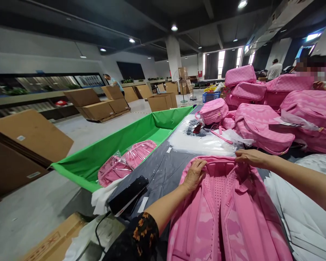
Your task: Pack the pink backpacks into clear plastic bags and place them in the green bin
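A pink camouflage backpack (230, 221) lies in front of me with its shoulder straps and dotted mesh back panel facing up. My left hand (195, 175) grips the top edge of the backpack on its left side, fingers curled over the rim. At the upper right of the same edge, my right hand (248, 158) is closed on the fabric, its fingertips partly hidden. Just beyond the backpack lies a stack of clear plastic bags (203, 141) with a dark print. White sheets (306, 206) are piled beside the backpack on the right.
Pink bags (263, 125) are heaped at the back right. Left of the dark table cover (163, 170) stands a green fabric bin (89, 159) holding plastic-wrapped pink bags (127, 161). A black device (127, 194) sits at the table edge. Cardboard boxes (105, 103) and people occupy the background.
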`<state>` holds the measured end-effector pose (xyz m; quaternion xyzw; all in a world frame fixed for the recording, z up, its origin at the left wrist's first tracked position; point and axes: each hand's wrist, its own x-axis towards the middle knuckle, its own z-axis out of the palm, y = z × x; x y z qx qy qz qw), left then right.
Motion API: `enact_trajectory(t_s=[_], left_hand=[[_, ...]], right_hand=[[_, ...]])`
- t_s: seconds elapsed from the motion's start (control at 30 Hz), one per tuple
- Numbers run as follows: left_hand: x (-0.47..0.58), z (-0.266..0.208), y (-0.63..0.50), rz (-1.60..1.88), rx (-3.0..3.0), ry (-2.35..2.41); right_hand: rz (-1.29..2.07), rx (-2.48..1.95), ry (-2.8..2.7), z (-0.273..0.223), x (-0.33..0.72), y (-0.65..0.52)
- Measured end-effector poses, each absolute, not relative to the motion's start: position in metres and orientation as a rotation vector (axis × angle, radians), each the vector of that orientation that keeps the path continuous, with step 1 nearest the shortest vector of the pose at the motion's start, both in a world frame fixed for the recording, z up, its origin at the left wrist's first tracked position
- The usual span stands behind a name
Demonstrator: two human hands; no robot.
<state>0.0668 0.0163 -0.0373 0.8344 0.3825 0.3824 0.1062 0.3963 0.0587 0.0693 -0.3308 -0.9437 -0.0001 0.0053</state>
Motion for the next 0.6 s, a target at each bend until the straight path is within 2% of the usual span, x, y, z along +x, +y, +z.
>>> enact_trajectory(t_s=[0.23, 0.4, 0.47, 0.5, 0.57, 0.6], left_hand=[[0.065, -0.025, 0.024, 1.027, 2.393, 1.172], [0.086, 0.013, 0.015, 1.026, 2.578, 1.219], [0.121, 0.027, 0.002, 1.003, 2.841, 0.882], [0.143, 0.03, -0.006, 0.909, 2.975, 0.566], [0.192, 0.027, -0.019, 0.563, 3.108, -0.133], [0.215, 0.022, -0.024, 0.433, 3.124, -0.33]], right_hand=[[-0.03, -0.965, -3.013, 0.07, 0.406, 0.068], [-0.069, -1.033, -2.97, 0.066, 0.413, 0.07], [-0.062, -1.033, -2.977, 0.07, 0.411, 0.074], [-0.056, -1.026, -2.989, 0.073, 0.409, 0.076], [-0.076, -0.995, -3.026, 0.079, 0.405, 0.081], [-0.118, -0.969, -3.047, 0.082, 0.404, 0.083]])
